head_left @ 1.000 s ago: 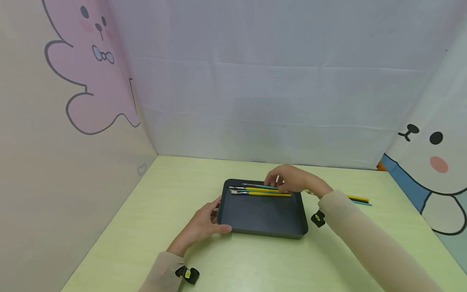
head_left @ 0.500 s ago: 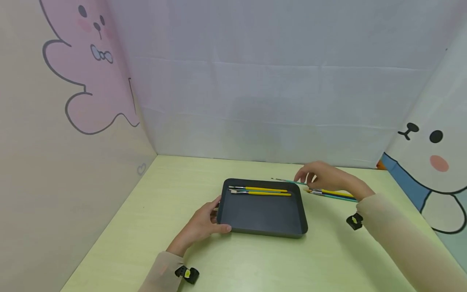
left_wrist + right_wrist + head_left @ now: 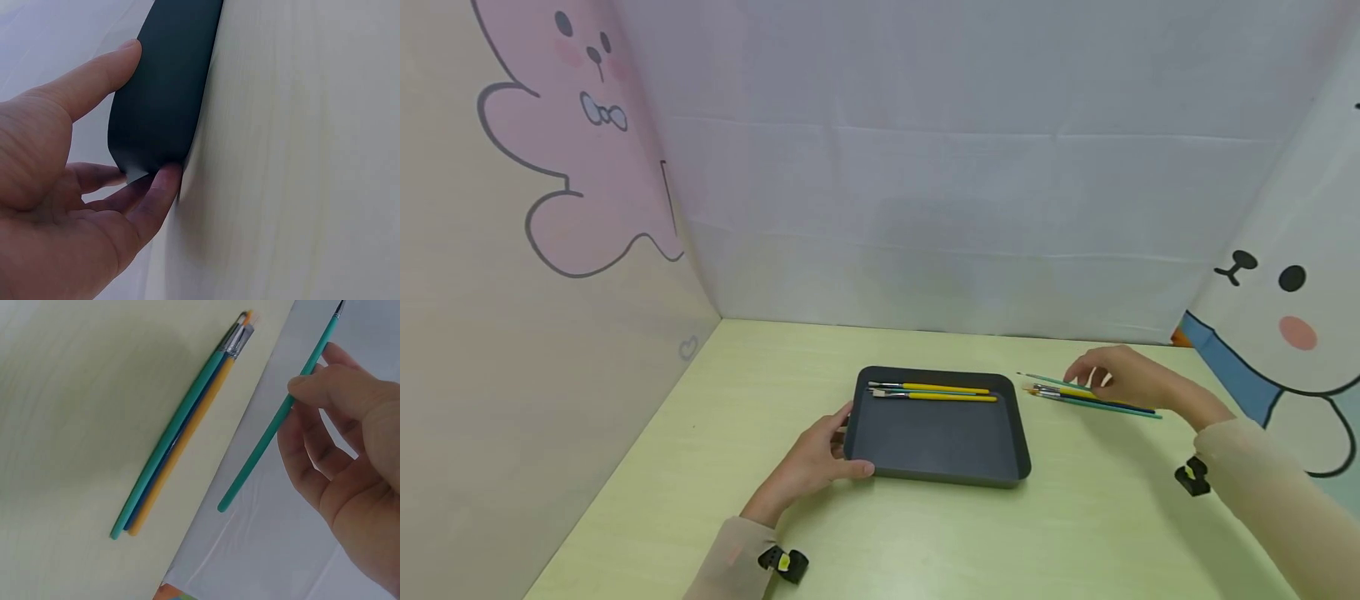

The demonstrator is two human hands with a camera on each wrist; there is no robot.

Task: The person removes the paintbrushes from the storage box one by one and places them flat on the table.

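Out across the pale table (image 3: 940, 542) sat the dark tray (image 3: 936, 442), and there was the left hand (image 3: 811, 458), clamped on its left side! Well apart, beyond the tray's right edge, the right hand (image 3: 1127, 377) was pinching: just beside it lay three bunched brushes (image 3: 180, 434), two yellow brushes (image 3: 951, 397) rested inside the tray's far side, and one slim green brush (image 3: 264, 439) sat in that pinch!

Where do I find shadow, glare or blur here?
Head: soft shadow beside the beige right sleeve, faint glare on the pale yellow table; left wrist: shadow beside the dark rectangular tray; right wrist: bristles of lying teal, blue and yellow paintbrushes look slightly blurred.
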